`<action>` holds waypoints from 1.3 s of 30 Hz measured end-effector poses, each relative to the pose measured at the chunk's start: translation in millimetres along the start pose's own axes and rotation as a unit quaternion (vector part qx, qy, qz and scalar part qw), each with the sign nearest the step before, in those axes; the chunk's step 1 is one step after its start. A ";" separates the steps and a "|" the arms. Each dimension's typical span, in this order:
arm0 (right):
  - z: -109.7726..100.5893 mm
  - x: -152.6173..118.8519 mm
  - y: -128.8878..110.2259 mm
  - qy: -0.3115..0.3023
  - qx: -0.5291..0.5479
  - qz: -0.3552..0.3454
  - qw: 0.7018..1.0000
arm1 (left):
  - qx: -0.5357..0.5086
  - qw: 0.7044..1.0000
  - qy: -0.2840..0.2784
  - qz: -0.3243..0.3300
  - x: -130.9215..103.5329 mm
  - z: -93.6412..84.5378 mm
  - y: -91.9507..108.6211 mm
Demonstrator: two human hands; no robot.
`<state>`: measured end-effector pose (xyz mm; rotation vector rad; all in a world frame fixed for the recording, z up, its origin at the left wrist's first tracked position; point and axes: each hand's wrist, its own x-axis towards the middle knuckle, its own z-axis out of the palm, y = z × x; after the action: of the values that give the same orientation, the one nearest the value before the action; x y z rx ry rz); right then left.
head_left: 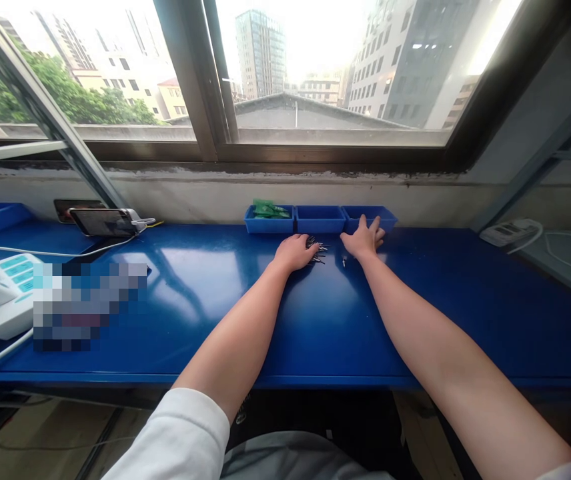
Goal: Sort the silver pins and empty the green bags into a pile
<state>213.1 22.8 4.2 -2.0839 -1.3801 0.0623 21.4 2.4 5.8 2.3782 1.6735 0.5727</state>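
My left hand (294, 252) rests palm down at the left side of a small heap of thin, dark and silvery metal pieces (319, 249), which look like screws. Its fingers are loosely curved and touch the heap; no held piece shows. My right hand (364, 239) reaches to the front edge of the right blue bin (388, 217), fingers apart and nothing visible in them. A single small piece (344, 263) lies on the table just left of my right wrist. Whatever the right bin contains is mostly hidden by my fingers.
The middle blue bin (320, 219) adjoins the left bin (270, 225), which holds green packets (268, 209). A propped phone (103, 222) with a cable, a white device (3, 293) and a blurred-out object (90, 303) stand left on the blue table (315, 333). A power strip (510, 231) lies right.
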 end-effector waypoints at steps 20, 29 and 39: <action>-40.5 -27.0 -39.2 -0.320 -0.138 -0.052 0.936 | 0.026 0.999 -0.015 0.035 -2.0 -0.7 2.5; -22.6 -28.9 -34.8 -0.224 -0.150 -0.149 0.951 | 0.031 0.999 -0.014 0.039 -0.2 1.8 -0.2; -15.8 -27.4 -33.6 -0.145 -0.142 -0.125 0.971 | 0.022 0.999 -0.001 0.040 3.1 6.8 -2.7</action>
<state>179.2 0.6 26.4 -2.1738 -1.9184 0.0689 22.7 6.7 -0.7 2.4854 1.6127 0.5524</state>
